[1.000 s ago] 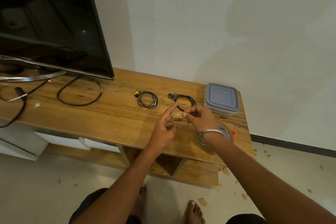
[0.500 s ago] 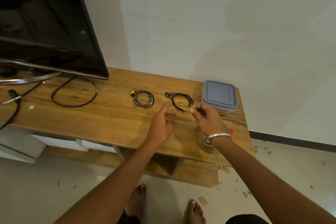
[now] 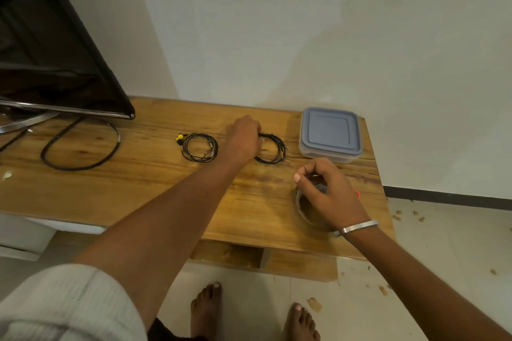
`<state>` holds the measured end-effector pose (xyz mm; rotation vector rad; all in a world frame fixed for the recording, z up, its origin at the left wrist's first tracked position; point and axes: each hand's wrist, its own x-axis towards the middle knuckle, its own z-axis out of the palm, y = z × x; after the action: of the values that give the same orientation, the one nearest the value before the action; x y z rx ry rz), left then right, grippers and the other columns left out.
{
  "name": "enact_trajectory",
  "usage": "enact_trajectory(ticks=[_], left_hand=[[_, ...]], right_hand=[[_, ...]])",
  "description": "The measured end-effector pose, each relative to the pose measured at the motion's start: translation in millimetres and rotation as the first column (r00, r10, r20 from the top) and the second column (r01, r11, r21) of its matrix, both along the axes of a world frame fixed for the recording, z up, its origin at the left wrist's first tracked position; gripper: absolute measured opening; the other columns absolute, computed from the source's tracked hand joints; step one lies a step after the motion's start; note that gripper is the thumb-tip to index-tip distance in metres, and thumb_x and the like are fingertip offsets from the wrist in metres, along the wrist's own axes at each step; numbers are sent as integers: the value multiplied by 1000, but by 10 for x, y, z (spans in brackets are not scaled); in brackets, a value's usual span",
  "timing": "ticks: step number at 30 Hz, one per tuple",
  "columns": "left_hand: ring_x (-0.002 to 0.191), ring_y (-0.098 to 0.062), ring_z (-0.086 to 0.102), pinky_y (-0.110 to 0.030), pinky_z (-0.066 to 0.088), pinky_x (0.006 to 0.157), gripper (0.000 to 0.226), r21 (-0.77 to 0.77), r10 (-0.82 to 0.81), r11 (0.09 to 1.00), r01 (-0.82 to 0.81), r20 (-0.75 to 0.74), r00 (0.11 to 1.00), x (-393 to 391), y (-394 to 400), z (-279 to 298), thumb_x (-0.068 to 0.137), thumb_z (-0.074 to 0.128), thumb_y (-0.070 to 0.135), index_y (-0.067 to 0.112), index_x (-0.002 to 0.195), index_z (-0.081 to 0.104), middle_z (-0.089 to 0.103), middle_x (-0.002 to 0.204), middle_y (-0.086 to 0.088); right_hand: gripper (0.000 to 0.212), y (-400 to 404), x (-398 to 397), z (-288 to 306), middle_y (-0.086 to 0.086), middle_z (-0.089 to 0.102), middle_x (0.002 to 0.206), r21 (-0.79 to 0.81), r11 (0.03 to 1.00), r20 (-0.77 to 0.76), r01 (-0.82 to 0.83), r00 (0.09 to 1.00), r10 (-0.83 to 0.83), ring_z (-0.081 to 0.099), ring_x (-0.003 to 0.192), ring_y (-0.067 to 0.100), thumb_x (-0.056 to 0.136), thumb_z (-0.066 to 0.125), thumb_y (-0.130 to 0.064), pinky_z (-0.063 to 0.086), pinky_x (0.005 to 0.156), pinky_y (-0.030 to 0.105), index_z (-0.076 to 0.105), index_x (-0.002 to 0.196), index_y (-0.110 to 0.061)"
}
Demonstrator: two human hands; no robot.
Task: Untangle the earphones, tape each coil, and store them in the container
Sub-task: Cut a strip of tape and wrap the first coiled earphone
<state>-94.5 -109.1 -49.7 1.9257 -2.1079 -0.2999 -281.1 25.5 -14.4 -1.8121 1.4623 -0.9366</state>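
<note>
Black earphone coil (image 3: 273,148), just left of the lidded container (image 3: 331,134): left hand (image 3: 243,137) covers its near side, grip unclear. Right hand (image 3: 325,191) pinches, maybe tape; best pin the loops flat before wrapping.

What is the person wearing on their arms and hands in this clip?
Both forearms are bare. The right hand has a plain silver metal bangle at its wrist. The left hand wears nothing visible; a light grey ribbed sleeve covers that upper arm. No gloves or rings are visible.

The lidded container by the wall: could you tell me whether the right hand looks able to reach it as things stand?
Probably yes. The right hand hovers over the tape roll, just in front of the container, with only bare tabletop between them.
</note>
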Motion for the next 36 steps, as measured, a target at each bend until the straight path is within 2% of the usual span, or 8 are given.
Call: enact_trajectory(ticks=[8, 12, 15, 20, 23, 26, 29, 36], left_hand=[[102, -30, 56, -37, 38, 85, 10, 57, -23, 998, 6, 303, 953, -45, -22, 16, 94, 58, 13, 11, 99, 67, 63, 105, -11], [109, -31, 49, -42, 40, 92, 18, 33, -79, 997, 72, 395, 915, -22, -2, -57, 93, 57, 5, 5, 111, 57, 56, 112, -15], [110, -31, 48, -41, 40, 91, 24, -6, -116, 992, 128, 384, 916, 31, 1, -120, 93, 54, 2, 5, 116, 53, 54, 117, -15], [93, -30, 54, -38, 37, 84, 20, -60, -149, 984, 166, 223, 963, 97, 28, -67, 94, 48, -1, 10, 111, 46, 62, 101, -11], [81, -29, 53, -37, 36, 77, 11, -3, -226, 974, 226, 43, 973, 119, 65, 35, 102, 39, 14, 10, 112, 44, 63, 90, -9], [76, -27, 57, -37, 44, 68, 12, 26, -263, 962, 271, -171, 950, 121, 114, 124, 101, 44, 16, 10, 110, 48, 63, 91, -12], [71, -24, 61, -34, 49, 65, 10, 55, -308, 941, 335, -276, 910, 114, 188, 259, 100, 48, 14, 10, 108, 52, 59, 78, -2], [57, -7, 59, -24, 50, 60, 11, 73, -320, 916, 394, -461, 828, 177, 391, 472, 96, 57, 16, 10, 102, 65, 63, 73, 2]], right_hand=[[10, -17, -6, -56, -1, 59, 90, 7, 1000, 82, 14, 997, -15, 54, 84, 3, 86, 64, -20, 44, 75, 17, 58, 81, -27], [10, -3, -8, -78, -3, 58, 90, 4, 1000, 96, 23, 995, -24, 54, 83, 3, 86, 64, -22, 45, 74, 16, 58, 81, -27], [9, -7, -29, -92, -2, 58, 89, 0, 1000, 103, 22, 994, -22, 53, 82, 3, 86, 64, -21, 44, 73, 13, 59, 80, -26], [12, -10, -35, -91, -4, 58, 89, 16, 1000, 115, 20, 993, -22, 52, 81, -1, 85, 64, -21, 42, 71, 7, 58, 79, -30], [15, -10, -39, -88, -4, 58, 89, 25, 1000, 110, 18, 994, -21, 52, 80, -2, 86, 64, -22, 41, 69, 5, 57, 78, -32], [7, -28, -33, -47, -5, 59, 89, 59, 998, 110, 21, 994, -28, 52, 79, -7, 86, 64, -24, 41, 67, 4, 60, 81, -27], [6, -50, -19, 28, -6, 61, 91, 80, 997, 118, 23, 992, -32, 53, 79, -10, 86, 65, -24, 42, 65, 3, 60, 83, -27], [9, -197, 20, 283, -4, 63, 93, 94, 994, 102, -46, 994, 37, 59, 88, 5, 85, 66, -25, 48, 74, 19, 63, 88, -17]])
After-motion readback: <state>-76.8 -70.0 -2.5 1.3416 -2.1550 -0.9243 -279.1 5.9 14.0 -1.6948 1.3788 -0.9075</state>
